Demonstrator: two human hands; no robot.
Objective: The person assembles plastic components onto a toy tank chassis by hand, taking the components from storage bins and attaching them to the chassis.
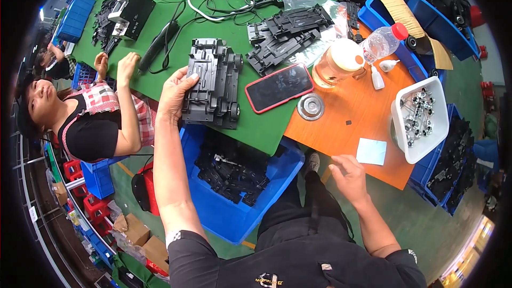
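Note:
My left hand [174,92] grips the edge of black plastic toy car chassis [206,82], thumb on top, over the green-covered table's near edge. At least two seem to overlap there; the right-hand one [228,86] carries small wheels. My right hand [350,177] is empty, fingers loosely bent and apart, just off the orange tabletop's front edge near a pale blue paper square [371,151]. More chassis [288,32] lie stacked on clear plastic farther back. A white tub [401,122] at the right holds several small wheels on metal axles [420,114].
Below the table, a blue bin [242,229] holds black parts. A red-cased phone [280,88], round metal lid [310,106], jug of amber liquid [337,64] and red-capped bottle [383,42] stand about. A corded black tool [159,45] lies near a co-worker [96,122] at left.

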